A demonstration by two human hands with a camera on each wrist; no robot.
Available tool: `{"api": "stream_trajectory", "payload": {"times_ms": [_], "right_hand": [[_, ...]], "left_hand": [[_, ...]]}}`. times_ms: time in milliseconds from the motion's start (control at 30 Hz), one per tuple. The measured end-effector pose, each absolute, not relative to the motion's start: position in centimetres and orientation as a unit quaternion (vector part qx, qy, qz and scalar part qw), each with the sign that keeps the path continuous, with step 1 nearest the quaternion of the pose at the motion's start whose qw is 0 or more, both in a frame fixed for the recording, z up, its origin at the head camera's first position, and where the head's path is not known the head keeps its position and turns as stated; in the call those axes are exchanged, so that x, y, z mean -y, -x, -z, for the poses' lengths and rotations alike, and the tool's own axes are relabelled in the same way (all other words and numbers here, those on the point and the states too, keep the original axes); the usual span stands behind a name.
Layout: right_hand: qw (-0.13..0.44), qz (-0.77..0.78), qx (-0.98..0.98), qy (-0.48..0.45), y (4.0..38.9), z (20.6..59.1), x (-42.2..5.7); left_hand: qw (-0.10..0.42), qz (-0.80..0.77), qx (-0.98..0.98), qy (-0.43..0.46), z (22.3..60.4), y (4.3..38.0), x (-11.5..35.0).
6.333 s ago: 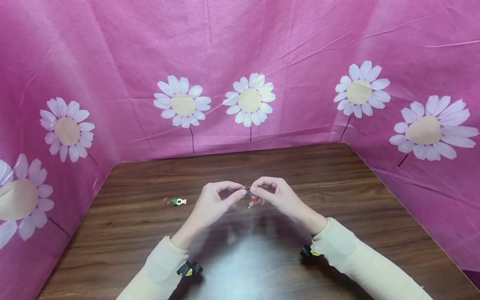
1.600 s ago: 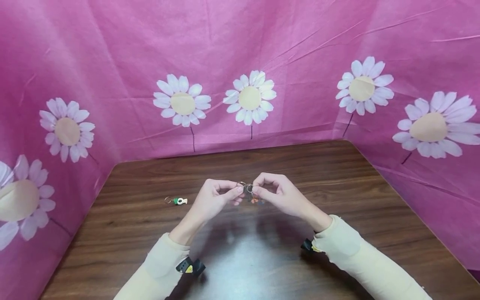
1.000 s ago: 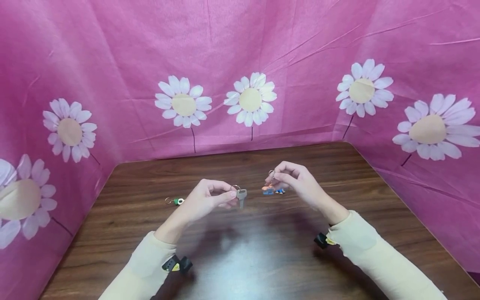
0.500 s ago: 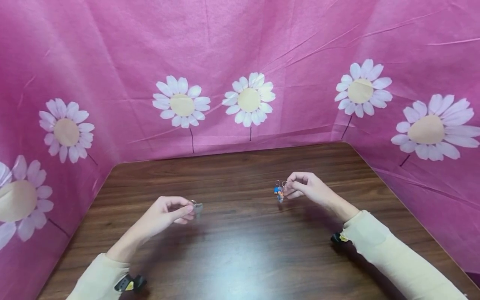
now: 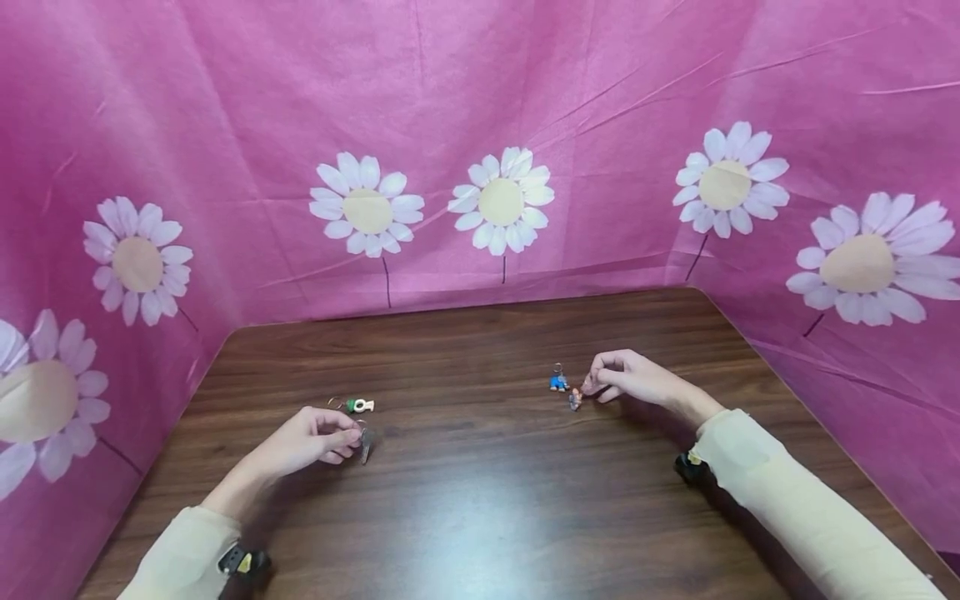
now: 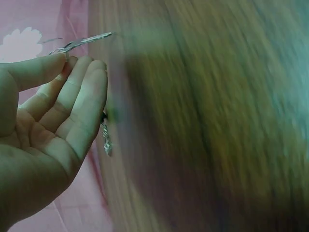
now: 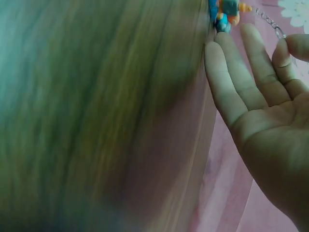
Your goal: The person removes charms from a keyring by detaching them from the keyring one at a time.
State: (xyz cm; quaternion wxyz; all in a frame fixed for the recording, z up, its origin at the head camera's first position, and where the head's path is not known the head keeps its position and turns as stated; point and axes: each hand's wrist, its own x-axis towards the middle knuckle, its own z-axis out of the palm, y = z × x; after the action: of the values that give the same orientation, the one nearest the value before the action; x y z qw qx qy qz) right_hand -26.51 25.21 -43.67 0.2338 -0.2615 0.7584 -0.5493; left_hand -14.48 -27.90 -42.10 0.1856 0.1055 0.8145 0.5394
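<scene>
My left hand (image 5: 307, 442) pinches the ring of a metal key (image 5: 365, 447) between thumb and index finger, over the left part of the table. In the left wrist view the key (image 6: 89, 39) points away from the fingertips. A green and white keychain (image 5: 360, 406) with a ring lies just beyond this hand. On the right, my right hand (image 5: 626, 377) pinches the ring end of an orange and blue figure keychain (image 5: 575, 399); the right wrist view shows its chain (image 7: 266, 18) running to the thumb and index finger. A blue keychain (image 5: 558, 383) lies beside it.
Everything is over a brown wood-grain table (image 5: 465, 492). A pink cloth (image 5: 585, 100) printed with white daisies encloses the back and both sides. Dark straps with small devices (image 5: 243, 562) sit at the sleeved wrists.
Both hands worked together at joined rings, then parted. The key went left and nearer with my left hand; the orange and blue figure keychain went right, down beside the blue keychain.
</scene>
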Motion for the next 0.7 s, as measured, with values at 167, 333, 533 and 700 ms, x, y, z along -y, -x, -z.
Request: {"api": "stream_trajectory", "payload": {"times_ms": [167,333,533,700], "right_hand": [[0.215,0.495,-0.803,0.252,26.9,43.4,-25.9],[0.19,0.435,-0.849,0.231,27.7,43.3,-26.4],[0.21,0.401,-0.868,0.205,28.9,43.8,-26.3],[0.254,0.434,-0.848,0.167,29.9,44.1,-25.9]], "left_hand": [[0.185,-0.498,-0.842,-0.092,42.6,14.9,29.2],[0.185,-0.473,-0.86,-0.053,42.6,15.5,30.4],[0.205,-0.464,-0.862,-0.008,42.4,16.4,31.1],[0.215,-0.448,-0.868,0.001,42.4,16.8,31.1]]}}
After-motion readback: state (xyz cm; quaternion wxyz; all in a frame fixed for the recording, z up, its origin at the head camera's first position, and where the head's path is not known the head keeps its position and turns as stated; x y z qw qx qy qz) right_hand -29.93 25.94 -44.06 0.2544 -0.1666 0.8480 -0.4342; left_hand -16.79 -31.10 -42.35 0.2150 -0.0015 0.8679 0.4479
